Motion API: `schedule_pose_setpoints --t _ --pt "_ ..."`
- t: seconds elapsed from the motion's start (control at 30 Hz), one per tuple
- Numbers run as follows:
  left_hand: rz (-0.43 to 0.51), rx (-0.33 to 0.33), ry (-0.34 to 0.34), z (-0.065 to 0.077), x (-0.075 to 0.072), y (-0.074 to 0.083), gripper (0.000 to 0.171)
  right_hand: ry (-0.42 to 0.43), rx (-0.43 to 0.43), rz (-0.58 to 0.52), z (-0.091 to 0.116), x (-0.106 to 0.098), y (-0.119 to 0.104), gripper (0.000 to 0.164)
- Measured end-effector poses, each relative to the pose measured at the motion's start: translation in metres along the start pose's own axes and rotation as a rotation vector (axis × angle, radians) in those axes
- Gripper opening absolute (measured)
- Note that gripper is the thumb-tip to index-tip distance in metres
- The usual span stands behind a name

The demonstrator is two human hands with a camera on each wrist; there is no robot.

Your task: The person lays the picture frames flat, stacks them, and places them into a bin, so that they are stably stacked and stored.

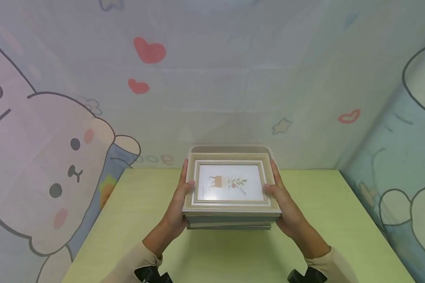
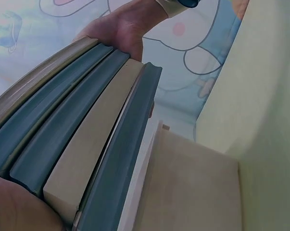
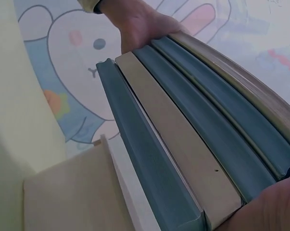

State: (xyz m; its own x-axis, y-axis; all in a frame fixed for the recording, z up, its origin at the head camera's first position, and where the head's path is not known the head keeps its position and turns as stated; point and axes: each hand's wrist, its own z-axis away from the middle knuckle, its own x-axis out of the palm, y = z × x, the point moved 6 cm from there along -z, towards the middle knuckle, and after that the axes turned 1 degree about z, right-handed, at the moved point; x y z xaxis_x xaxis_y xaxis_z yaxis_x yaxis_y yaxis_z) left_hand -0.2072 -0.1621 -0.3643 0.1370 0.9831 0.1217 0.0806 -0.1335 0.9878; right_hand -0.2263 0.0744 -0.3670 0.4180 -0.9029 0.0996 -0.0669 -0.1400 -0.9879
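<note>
Between both hands is a stack of several picture frames. The top frame (image 1: 230, 209) has a cream border and a white print with a plant drawing lying sideways. My left hand (image 1: 176, 202) grips the stack's left side, thumb on the top frame's border. My right hand (image 1: 287, 202) grips the right side the same way. Edges below show in the wrist views: blue-grey frames (image 2: 70, 127) and a beige frame (image 3: 176, 130). Beneath and beyond the stack stands a pale box (image 2: 193, 183), its rounded rim (image 1: 230, 148) showing behind the frames; its inside is hidden.
A light green-yellow table (image 1: 148, 188) carries the box near its back edge. Behind it hangs a backdrop (image 1: 216, 110) printed with hearts, stars and a rabbit. A second printed panel (image 1: 393, 157) rises along the right side.
</note>
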Motion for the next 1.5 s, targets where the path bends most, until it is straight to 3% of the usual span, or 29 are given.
schedule_pose_setpoints --t 0.27,0.6,0.87,1.13,1.5 --pt "0.005 0.019 0.006 -0.027 -0.009 0.012 0.065 0.007 0.024 -0.010 -0.029 -0.003 -0.006 0.069" --pt "0.030 -0.023 0.015 -0.051 -0.018 0.013 0.065 0.012 0.066 -0.021 -0.056 -0.008 -0.002 0.069" --pt "0.020 -0.018 0.015 -0.083 -0.022 0.016 0.066 0.033 0.062 0.008 -0.084 -0.020 -0.008 0.072" --pt "0.052 -0.028 0.013 -0.112 -0.022 0.008 0.068 0.052 0.075 0.018 -0.106 -0.037 -0.007 0.074" --pt "0.051 -0.065 0.018 -0.131 -0.026 -0.005 0.068 0.058 0.103 -0.015 -0.120 -0.045 0.008 0.073"
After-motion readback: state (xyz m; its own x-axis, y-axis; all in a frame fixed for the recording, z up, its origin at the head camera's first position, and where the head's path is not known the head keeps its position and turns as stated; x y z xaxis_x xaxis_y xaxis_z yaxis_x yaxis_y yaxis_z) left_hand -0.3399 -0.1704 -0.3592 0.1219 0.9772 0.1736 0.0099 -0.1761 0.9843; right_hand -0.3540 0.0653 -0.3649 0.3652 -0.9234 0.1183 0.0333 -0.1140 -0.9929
